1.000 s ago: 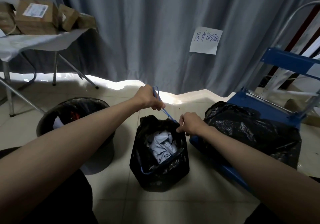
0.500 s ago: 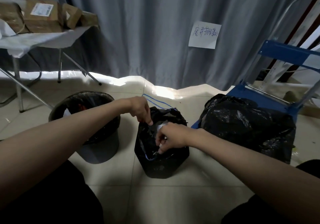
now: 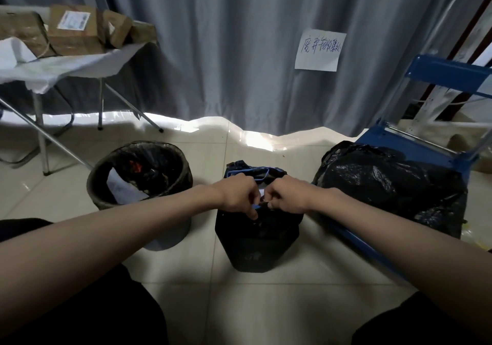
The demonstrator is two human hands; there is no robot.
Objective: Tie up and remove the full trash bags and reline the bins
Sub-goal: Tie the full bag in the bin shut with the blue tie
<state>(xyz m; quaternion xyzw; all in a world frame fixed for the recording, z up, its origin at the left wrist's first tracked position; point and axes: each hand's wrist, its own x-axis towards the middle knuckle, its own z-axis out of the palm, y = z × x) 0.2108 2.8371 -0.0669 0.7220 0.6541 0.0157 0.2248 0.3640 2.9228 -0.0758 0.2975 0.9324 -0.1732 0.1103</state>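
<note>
A small black trash bag (image 3: 255, 240) stands on the tiled floor in the middle, its mouth gathered. A blue drawstring (image 3: 250, 171) loops over its far rim. My left hand (image 3: 237, 194) and my right hand (image 3: 286, 194) meet over the bag's near rim, both pinching the blue drawstring and the bag's edge. To the left stands a round bin (image 3: 106, 185) lined with a black bag, holding paper and red scraps. To the right a large full black bag (image 3: 394, 185) rests on a blue cart.
The blue cart (image 3: 394, 137) with a metal handle stands at the right. At the back left is a folding table (image 3: 66, 65) with cardboard boxes. A grey curtain (image 3: 239, 51) with a paper note (image 3: 319, 49) closes the back. My dark-clothed knees fill the bottom corners.
My left hand dropped from holding the drawstring high above the bag. Both hands came together at the bag's near rim, and the bag's mouth has drawn nearly shut over the paper inside.
</note>
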